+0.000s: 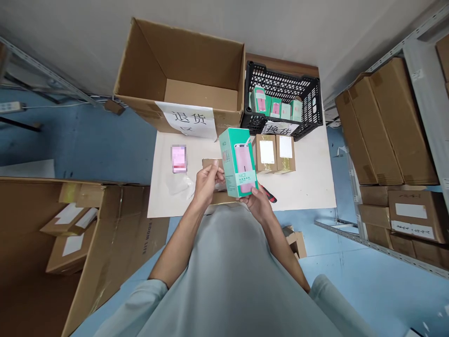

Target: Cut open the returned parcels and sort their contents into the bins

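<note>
A green and white retail box (pixel 238 161) with a pink bottle-shaped product printed on its front is held up, slightly tilted, over the table. My right hand (pixel 258 203) grips its lower right corner. Beside the box's left edge, my left hand (pixel 209 182) is closed in a pinch; whatever sits between its fingertips is too small to make out. Under the box lies a brown carton (pixel 224 197), mostly covered. A red and black utility knife (pixel 270 194) rests on the table just right of my right hand, partly hidden.
A large cardboard box (pixel 199 96) with a paper sign and a black crate (pixel 305 117) of green boxes stand behind. Two taped cartons (pixel 275 153) sit right, a blurred pink phone-like item (pixel 179 158) left. Floor-standing carton (pixel 133 224) left; shelving (pixel 386 255) right.
</note>
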Motion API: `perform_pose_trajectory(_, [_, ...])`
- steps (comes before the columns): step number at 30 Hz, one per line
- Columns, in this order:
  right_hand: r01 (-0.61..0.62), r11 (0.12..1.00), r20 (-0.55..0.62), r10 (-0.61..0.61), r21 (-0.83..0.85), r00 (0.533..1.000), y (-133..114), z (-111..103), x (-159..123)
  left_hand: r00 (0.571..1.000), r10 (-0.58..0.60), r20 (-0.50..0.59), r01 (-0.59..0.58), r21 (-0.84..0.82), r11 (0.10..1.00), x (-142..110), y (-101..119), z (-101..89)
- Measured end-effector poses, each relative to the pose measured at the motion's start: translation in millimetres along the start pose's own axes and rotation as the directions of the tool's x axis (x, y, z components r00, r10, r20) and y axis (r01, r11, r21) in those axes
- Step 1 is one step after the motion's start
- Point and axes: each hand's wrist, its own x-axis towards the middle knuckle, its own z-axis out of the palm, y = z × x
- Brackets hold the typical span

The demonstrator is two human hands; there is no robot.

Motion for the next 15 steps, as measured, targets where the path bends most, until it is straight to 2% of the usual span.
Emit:
perform_pose_trajectory(2, [-0.079, 0.994, 0.040, 0.076, 0.079, 0.996, 4.4, -3.3, 0.5, 0.997, -0.021, 0.074, 0.026, -0.072, 0.997, 0.7, 0.7, 0.0])
perform_pose_trajectory(4, [-0.150, 0.981, 0.056, 0.144, 0.121, 0.988, 9.6, -5.9, -0.1, 0.980, -0.082, 0.179, 0.111, -0.158, 0.981, -1.1, 2.4, -0.2])
perform_pose_trajectory(6, [-0.194, 0.973, 0.050, 0.189, 0.126, 0.981, 14.8, -7.2, -1.3, 0.950, -0.133, 0.283, 0.199, -0.218, 0.956, -4.4, 3.1, -0.7])
perform_pose_trajectory(8, [-0.203, 0.975, 0.033, 0.201, 0.091, 0.979, 18.4, -6.9, -2.1, 0.926, -0.135, 0.351, 0.223, -0.222, 0.949, -7.4, 2.1, -1.5])
perform_pose_trajectory(12, [-0.184, 0.979, 0.039, 0.188, -0.090, 0.981, 13.8, -6.8, -0.4, 0.927, -0.104, 0.361, 0.167, -0.147, 0.975, -7.9, -0.7, -3.7])
perform_pose_trajectory(15, [-0.095, 0.960, 0.009, 0.101, -0.263, 0.995, 0.0, -13.6, 1.5, 0.952, -0.093, 0.293, 0.124, -0.090, 0.988, -3.1, -0.8, -5.6])
